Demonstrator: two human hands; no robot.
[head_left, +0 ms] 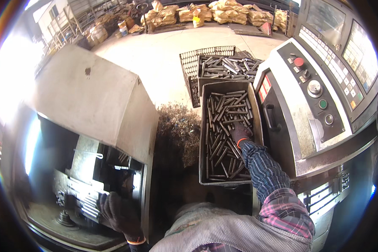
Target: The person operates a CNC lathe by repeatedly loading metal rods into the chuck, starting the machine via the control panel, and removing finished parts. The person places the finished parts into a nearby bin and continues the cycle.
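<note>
My right hand [241, 132], in a dark glove with an orange cuff, reaches into a deep black bin [202, 138] of loose metal rods [217, 145]. Its fingers are bent down among the rods and look closed on one metal rod [231, 122] at the fingertips, though they are partly hidden. On the left, my left hand [115, 212], gloved the same way, is raised at the opening of a machine [132, 122]. Its fingers are apart, with nothing visible in them. Beside it, inside the machine, is a bright slotted metal block [86, 199].
Behind the bin stands a second crate [201, 77] of rods, with a black mesh crate [187, 80] around it. A control panel [315, 88] with buttons and a dial rises at right. Metal shavings [178, 130] cover the floor between the machines. Yellowish sacks [227, 12] are piled far back.
</note>
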